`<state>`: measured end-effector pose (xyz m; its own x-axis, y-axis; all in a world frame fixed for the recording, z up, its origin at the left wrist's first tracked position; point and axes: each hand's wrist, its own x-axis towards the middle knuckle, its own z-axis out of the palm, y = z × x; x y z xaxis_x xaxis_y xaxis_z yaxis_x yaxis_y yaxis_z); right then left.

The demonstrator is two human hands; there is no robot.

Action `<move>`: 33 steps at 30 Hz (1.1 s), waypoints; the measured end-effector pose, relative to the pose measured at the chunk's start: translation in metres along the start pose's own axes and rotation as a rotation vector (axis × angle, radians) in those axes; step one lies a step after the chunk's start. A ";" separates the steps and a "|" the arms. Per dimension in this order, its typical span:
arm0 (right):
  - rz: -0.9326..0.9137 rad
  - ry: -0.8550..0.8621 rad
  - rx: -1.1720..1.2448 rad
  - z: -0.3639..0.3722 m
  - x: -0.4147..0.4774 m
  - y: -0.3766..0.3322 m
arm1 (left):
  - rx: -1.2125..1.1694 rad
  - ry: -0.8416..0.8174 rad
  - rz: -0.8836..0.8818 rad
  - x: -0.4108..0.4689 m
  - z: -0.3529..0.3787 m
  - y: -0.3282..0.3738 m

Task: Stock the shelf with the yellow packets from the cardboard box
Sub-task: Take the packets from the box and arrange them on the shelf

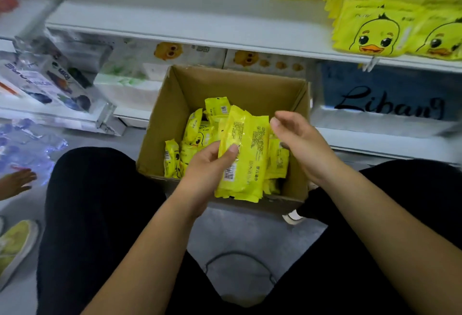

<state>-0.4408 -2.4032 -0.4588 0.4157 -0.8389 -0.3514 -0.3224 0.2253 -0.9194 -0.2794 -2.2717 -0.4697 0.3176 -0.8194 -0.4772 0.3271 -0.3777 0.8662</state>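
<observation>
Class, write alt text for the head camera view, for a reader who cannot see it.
A person's left hand grips a stack of yellow packets above an open cardboard box holding more, while the right hand is open beside the stack. Duck-faced packets already stand on the white shelf behind.

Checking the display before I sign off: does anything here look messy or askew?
Only the loose packets in the cardboard box: they lie jumbled at mixed angles. The duck packets on the shelf stand in neat rows, faces forward.
</observation>
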 end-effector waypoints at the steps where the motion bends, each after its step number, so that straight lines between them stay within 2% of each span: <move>1: -0.034 -0.015 0.009 -0.005 0.000 -0.002 | 0.070 -0.033 0.014 -0.002 -0.001 0.004; 4: -0.052 -0.107 0.018 -0.012 -0.003 -0.007 | 0.230 -0.125 0.046 -0.009 0.003 0.017; 7: -0.097 -0.083 0.079 -0.011 -0.005 -0.005 | 0.286 -0.143 0.074 -0.013 0.010 0.024; 13: -0.061 0.078 0.392 -0.019 0.004 -0.010 | 0.151 0.044 0.052 -0.014 0.000 0.016; 21: -0.008 0.168 0.329 -0.015 0.009 -0.005 | 0.229 0.232 0.225 -0.011 0.001 0.007; 28: 0.050 0.248 0.434 -0.014 0.011 -0.007 | 0.554 0.329 0.417 -0.004 -0.006 0.021; 31: 0.072 0.260 0.488 -0.011 0.012 -0.011 | 0.539 0.347 0.422 -0.001 -0.008 0.026; 33: 0.112 0.232 0.549 -0.011 0.014 -0.012 | 0.441 0.347 0.383 -0.001 -0.007 0.027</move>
<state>-0.4404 -2.4230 -0.4511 0.1887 -0.8676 -0.4601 0.1576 0.4892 -0.8578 -0.2643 -2.2782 -0.4472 0.6303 -0.7721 -0.0810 -0.2358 -0.2897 0.9276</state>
